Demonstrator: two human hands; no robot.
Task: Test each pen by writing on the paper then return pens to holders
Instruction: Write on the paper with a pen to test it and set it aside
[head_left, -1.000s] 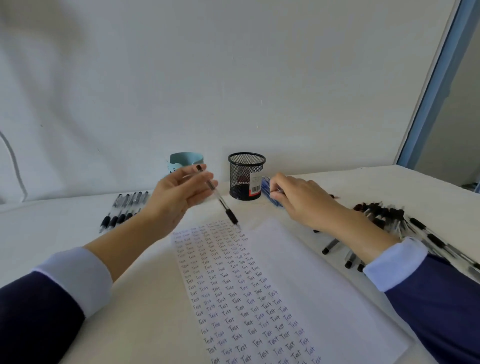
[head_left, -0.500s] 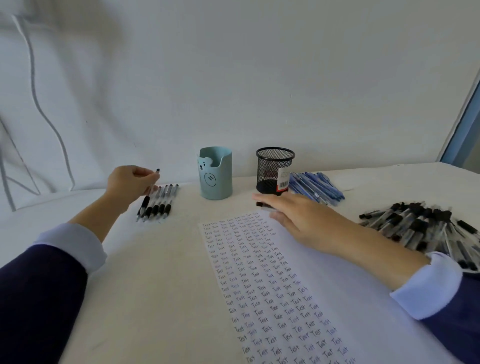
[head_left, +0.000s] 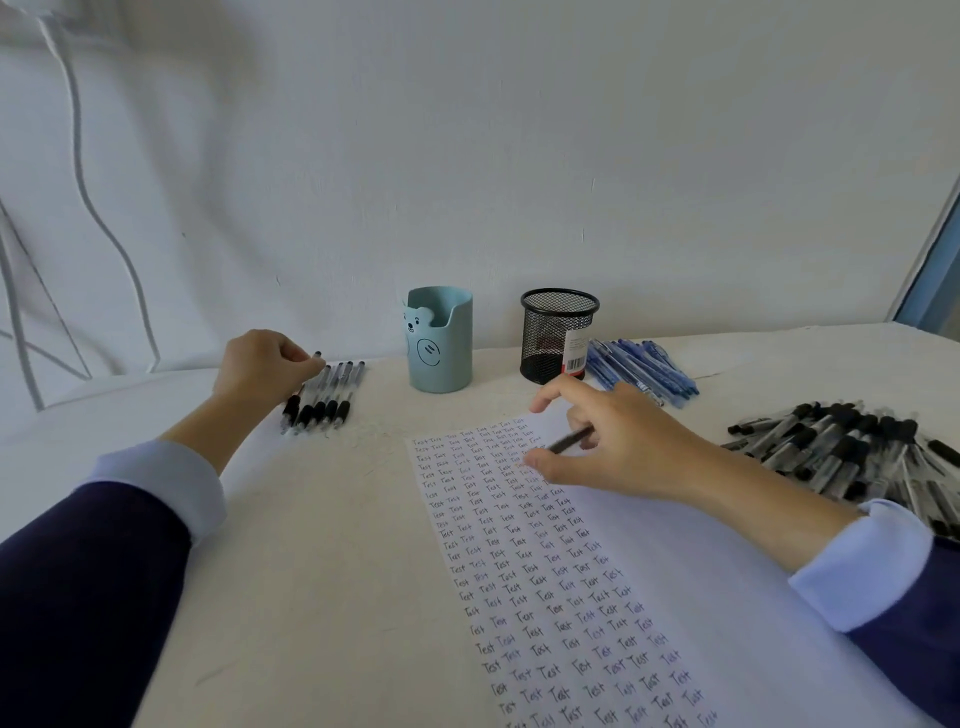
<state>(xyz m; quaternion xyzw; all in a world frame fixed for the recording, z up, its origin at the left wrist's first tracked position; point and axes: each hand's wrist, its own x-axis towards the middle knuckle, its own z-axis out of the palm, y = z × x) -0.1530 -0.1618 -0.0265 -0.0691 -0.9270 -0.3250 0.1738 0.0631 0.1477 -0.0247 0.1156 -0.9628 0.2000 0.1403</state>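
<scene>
Left hand (head_left: 262, 364) now at back-left of surface, fingers pinched on pen (head_left: 300, 387), setting it at left end of black pen row (head_left: 327, 397); a second ago it held that pen over paper. So tested pen parked in row, not in holder. Blue holder (head_left: 440, 340), mesh holder (head_left: 558, 335) at back edge, look empty. Right hand (head_left: 618, 441) closed on fresh dark pen (head_left: 569, 440) over paper (head_left: 597, 597), top covered in "Test" rows. Untested heap (head_left: 841, 447) right edge.

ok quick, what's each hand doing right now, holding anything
Left hand: closed, pinching the end of a black pen at the row of black pens.
Right hand: loosely curled over the paper, holding a dark pen.
</scene>
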